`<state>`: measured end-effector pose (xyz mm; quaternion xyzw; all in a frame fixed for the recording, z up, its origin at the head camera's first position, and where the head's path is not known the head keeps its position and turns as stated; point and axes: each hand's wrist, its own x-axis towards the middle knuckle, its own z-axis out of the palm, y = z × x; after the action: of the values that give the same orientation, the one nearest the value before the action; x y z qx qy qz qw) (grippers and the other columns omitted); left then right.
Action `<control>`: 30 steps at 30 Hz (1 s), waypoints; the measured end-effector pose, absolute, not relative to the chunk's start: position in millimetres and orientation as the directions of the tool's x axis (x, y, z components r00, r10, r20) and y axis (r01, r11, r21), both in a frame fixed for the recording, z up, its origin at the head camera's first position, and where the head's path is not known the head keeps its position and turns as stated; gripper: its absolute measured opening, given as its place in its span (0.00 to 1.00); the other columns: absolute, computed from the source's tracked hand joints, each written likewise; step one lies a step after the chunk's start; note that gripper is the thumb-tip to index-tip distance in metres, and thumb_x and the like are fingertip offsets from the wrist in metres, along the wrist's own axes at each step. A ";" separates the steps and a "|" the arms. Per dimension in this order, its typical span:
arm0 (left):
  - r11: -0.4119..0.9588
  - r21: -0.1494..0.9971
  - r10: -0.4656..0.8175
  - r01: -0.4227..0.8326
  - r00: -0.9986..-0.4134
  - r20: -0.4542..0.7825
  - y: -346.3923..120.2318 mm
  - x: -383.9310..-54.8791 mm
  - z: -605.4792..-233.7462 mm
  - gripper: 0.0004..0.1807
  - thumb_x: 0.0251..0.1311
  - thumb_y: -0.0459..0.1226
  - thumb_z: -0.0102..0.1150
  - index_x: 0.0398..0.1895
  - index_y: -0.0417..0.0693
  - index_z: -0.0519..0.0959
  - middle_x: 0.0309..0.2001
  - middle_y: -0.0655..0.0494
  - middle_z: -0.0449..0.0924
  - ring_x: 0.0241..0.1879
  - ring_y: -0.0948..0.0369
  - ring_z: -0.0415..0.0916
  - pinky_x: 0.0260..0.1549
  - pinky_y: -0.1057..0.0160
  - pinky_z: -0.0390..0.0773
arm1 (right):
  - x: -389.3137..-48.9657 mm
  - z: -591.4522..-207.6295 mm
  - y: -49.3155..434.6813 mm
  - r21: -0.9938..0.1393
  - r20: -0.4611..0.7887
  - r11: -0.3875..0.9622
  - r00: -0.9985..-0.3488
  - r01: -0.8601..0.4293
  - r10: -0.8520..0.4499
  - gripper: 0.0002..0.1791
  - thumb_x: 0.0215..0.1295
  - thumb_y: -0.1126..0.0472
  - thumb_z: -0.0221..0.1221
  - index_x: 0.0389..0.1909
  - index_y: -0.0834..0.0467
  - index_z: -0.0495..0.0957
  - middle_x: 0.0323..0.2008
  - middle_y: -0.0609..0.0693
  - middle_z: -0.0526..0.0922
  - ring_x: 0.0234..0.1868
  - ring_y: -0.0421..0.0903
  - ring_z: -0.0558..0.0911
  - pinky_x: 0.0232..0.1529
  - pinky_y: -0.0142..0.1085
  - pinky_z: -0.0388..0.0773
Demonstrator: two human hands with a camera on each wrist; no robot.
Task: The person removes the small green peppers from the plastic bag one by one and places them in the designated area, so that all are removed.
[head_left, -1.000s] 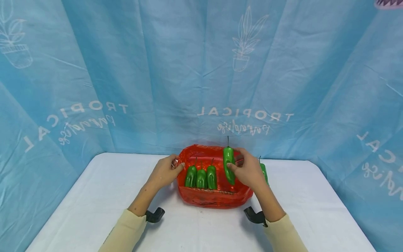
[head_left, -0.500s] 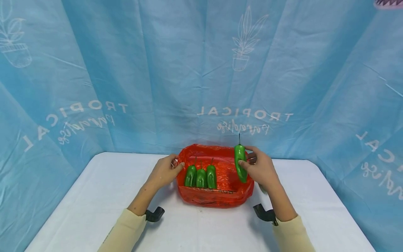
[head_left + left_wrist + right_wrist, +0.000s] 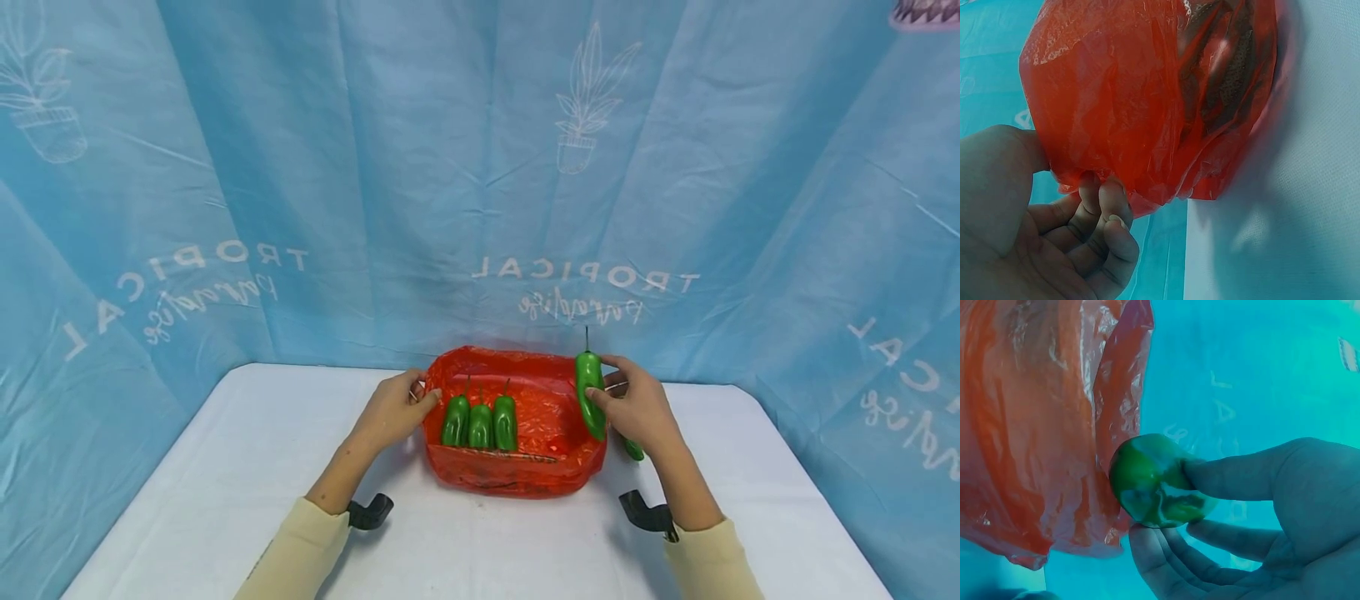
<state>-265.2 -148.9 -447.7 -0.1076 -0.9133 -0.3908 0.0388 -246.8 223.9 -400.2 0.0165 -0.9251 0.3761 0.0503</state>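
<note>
Backdrop (image 3: 420,208): blue.
Pepper (image 3: 590,400): glossy green, pinched by right hand (image 3: 641,408).
Bag (image 3: 517,479): pinched by left hand (image 3: 390,408); three peppers (image 3: 481,425) inside, left.

Shows creased light-blue curtain (image 3: 420,167) behind and along both sides. Bears mirrored white "TROPICAL Paradise" lettering (image 3: 589,271) at centre and left, partly at right, plus line-drawn potted plants (image 3: 576,150). Has white table (image 3: 247,467) with rounded far corners. Catches pinkish zigzag-edged patch (image 3: 926,15) at top right, cut off, perhaps printed.
</note>
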 end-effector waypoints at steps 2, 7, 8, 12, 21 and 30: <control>0.670 0.707 0.165 0.224 -0.974 0.152 -148.7 -264.7 -447.5 0.20 0.71 0.42 0.64 0.58 0.36 0.79 0.31 0.54 0.76 0.28 0.59 0.71 0.27 0.60 0.73 | -246.7 -400.7 225.8 -0.691 0.098 0.720 -0.995 -0.057 0.015 0.35 0.71 0.56 0.66 0.76 0.58 0.69 0.54 0.63 0.84 0.53 0.60 0.86 0.46 0.52 0.87; 0.672 0.708 0.165 0.220 -0.975 0.146 -148.3 -263.9 -445.9 0.21 0.72 0.43 0.64 0.59 0.37 0.79 0.31 0.54 0.76 0.28 0.59 0.71 0.26 0.61 0.73 | -245.8 -401.5 231.8 -0.695 0.086 0.717 -0.996 -0.045 0.021 0.36 0.71 0.54 0.66 0.76 0.58 0.69 0.54 0.63 0.84 0.54 0.61 0.85 0.46 0.52 0.86; 0.670 0.709 0.165 0.220 -0.975 0.147 -148.3 -263.8 -445.6 0.21 0.72 0.43 0.64 0.59 0.36 0.79 0.31 0.54 0.76 0.28 0.59 0.71 0.26 0.60 0.73 | -245.8 -401.8 233.5 -0.695 0.085 0.717 -0.996 -0.046 0.019 0.36 0.71 0.54 0.66 0.77 0.58 0.69 0.54 0.63 0.84 0.54 0.61 0.85 0.46 0.52 0.86; 0.665 0.712 0.162 0.226 -0.974 0.157 -148.5 -263.7 -445.1 0.22 0.72 0.42 0.64 0.60 0.36 0.79 0.32 0.54 0.76 0.28 0.59 0.71 0.27 0.60 0.73 | -244.8 -403.8 240.7 -0.696 0.094 0.716 -0.995 -0.056 0.013 0.35 0.72 0.53 0.66 0.77 0.58 0.68 0.56 0.63 0.83 0.55 0.61 0.85 0.46 0.52 0.87; 0.660 0.716 0.168 0.227 -0.974 0.154 -146.8 -263.8 -446.4 0.21 0.72 0.42 0.64 0.58 0.36 0.79 0.32 0.53 0.77 0.28 0.59 0.72 0.27 0.60 0.74 | -236.8 -415.8 267.3 -0.693 0.108 0.718 -0.994 -0.066 0.013 0.35 0.73 0.53 0.66 0.76 0.60 0.69 0.55 0.64 0.84 0.54 0.61 0.85 0.47 0.50 0.87; 0.665 0.715 0.157 0.217 -0.976 0.151 -148.3 -262.9 -445.2 0.19 0.72 0.41 0.64 0.57 0.37 0.79 0.32 0.53 0.76 0.29 0.58 0.72 0.27 0.60 0.74 | -241.1 -425.0 295.0 -0.682 0.088 0.730 -0.996 -0.050 0.015 0.35 0.74 0.53 0.65 0.75 0.64 0.69 0.56 0.68 0.83 0.57 0.64 0.85 0.48 0.52 0.87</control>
<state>-262.9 -148.3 -445.2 -0.1026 -0.9115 -0.3964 0.0384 -241.1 295.0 -425.0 0.0093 -0.9290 0.3674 0.0439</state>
